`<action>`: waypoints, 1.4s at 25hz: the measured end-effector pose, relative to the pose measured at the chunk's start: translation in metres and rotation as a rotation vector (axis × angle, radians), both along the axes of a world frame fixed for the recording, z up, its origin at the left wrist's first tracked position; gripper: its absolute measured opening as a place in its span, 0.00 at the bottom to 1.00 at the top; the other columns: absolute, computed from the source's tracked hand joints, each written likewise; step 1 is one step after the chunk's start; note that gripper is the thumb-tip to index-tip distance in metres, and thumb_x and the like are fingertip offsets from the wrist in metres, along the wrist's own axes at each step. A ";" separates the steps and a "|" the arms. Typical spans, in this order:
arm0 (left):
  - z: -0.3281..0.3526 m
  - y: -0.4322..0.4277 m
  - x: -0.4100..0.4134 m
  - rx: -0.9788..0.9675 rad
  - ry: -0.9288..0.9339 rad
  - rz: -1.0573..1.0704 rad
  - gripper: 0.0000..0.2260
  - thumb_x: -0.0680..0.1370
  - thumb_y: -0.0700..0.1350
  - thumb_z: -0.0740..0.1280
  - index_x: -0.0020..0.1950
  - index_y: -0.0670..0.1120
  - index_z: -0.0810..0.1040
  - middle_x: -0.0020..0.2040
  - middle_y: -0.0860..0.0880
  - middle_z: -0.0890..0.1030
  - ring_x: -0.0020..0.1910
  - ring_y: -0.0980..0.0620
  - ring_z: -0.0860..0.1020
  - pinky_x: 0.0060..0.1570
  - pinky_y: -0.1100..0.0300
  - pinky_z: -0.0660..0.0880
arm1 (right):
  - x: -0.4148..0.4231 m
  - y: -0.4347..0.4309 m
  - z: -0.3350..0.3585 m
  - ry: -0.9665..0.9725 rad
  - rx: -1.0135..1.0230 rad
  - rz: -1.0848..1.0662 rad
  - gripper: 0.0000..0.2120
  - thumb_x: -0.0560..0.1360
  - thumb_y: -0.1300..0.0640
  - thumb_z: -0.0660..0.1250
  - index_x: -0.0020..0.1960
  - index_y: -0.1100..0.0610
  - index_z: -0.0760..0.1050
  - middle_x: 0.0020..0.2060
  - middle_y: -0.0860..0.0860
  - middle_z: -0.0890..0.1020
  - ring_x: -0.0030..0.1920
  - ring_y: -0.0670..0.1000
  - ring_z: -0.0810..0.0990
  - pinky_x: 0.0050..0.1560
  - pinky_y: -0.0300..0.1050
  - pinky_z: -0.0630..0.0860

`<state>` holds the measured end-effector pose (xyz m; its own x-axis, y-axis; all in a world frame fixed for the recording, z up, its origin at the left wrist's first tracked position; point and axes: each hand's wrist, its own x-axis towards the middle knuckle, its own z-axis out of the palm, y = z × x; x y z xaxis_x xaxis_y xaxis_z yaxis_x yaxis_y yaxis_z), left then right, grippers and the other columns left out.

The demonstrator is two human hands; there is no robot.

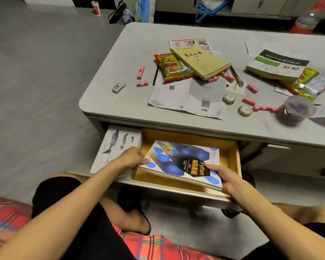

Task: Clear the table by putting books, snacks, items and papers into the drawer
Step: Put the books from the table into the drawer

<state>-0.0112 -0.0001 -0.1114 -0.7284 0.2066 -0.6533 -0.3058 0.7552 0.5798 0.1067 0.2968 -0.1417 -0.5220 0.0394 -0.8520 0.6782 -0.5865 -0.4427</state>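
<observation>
Hands, left hand (pixel 132 158) & right hand (pixel 222 177), each clamp an edge of Python book (pixel 182 162) over drawer (pixel 237 158); uneven let-go could wedge it vs. white book (pixel 113 147).

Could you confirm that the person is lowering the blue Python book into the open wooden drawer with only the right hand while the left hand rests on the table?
Not quite. The head view shows both hands holding it: the left hand grips the left edge of the blue Python book, and the right hand holds its near right corner. The book is indeed going into the open wooden drawer.
</observation>
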 end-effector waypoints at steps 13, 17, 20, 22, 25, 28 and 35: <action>-0.037 -0.005 -0.024 -0.666 0.269 -0.301 0.45 0.73 0.56 0.72 0.79 0.46 0.47 0.75 0.28 0.51 0.73 0.25 0.51 0.66 0.39 0.66 | -0.055 -0.022 -0.075 0.076 0.189 0.136 0.17 0.75 0.67 0.67 0.64 0.66 0.74 0.44 0.58 0.85 0.36 0.52 0.86 0.34 0.43 0.81; -0.041 -0.004 -0.025 -0.670 0.270 -0.316 0.45 0.74 0.54 0.72 0.79 0.45 0.45 0.75 0.27 0.48 0.74 0.25 0.49 0.67 0.38 0.66 | -0.061 -0.031 -0.089 0.037 0.382 0.186 0.14 0.76 0.65 0.68 0.61 0.65 0.73 0.43 0.57 0.83 0.37 0.52 0.82 0.34 0.42 0.78; -0.040 -0.004 -0.026 -0.651 0.276 -0.309 0.44 0.74 0.52 0.72 0.79 0.45 0.46 0.75 0.26 0.49 0.74 0.25 0.50 0.67 0.38 0.66 | -0.067 -0.041 -0.099 -0.099 0.851 0.397 0.23 0.73 0.49 0.73 0.58 0.64 0.70 0.52 0.60 0.82 0.46 0.58 0.82 0.43 0.52 0.80; -0.040 -0.004 -0.026 -0.646 0.279 -0.311 0.43 0.75 0.50 0.71 0.79 0.44 0.46 0.75 0.26 0.49 0.74 0.25 0.50 0.67 0.38 0.66 | -0.066 -0.049 -0.097 -0.152 1.137 0.595 0.28 0.73 0.43 0.70 0.60 0.64 0.69 0.56 0.61 0.78 0.53 0.63 0.80 0.52 0.56 0.78; -0.040 -0.004 -0.024 -0.648 0.274 -0.319 0.42 0.75 0.49 0.70 0.79 0.44 0.46 0.75 0.25 0.49 0.74 0.24 0.50 0.67 0.38 0.65 | -0.063 -0.056 -0.089 -0.213 1.282 0.724 0.26 0.76 0.45 0.67 0.63 0.63 0.68 0.61 0.62 0.75 0.59 0.65 0.77 0.55 0.54 0.74; -0.040 -0.004 -0.023 -0.648 0.275 -0.314 0.42 0.75 0.49 0.70 0.79 0.44 0.46 0.75 0.26 0.48 0.74 0.24 0.50 0.67 0.39 0.65 | -0.066 -0.044 -0.090 -0.192 1.203 0.705 0.22 0.73 0.47 0.69 0.59 0.61 0.72 0.57 0.60 0.80 0.55 0.63 0.79 0.52 0.52 0.76; -0.035 -0.003 -0.023 -0.680 0.224 -0.339 0.43 0.76 0.51 0.70 0.80 0.45 0.44 0.76 0.28 0.47 0.74 0.25 0.49 0.67 0.41 0.65 | -0.056 -0.029 -0.096 -0.048 1.074 0.599 0.24 0.62 0.52 0.74 0.56 0.57 0.75 0.54 0.56 0.81 0.48 0.59 0.82 0.49 0.57 0.81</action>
<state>-0.0344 -0.0031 -0.1461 -0.8262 0.0481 -0.5614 0.0732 0.9971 -0.0223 0.0505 0.2675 -0.2377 -0.6679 0.4970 -0.5540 0.7439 0.4692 -0.4759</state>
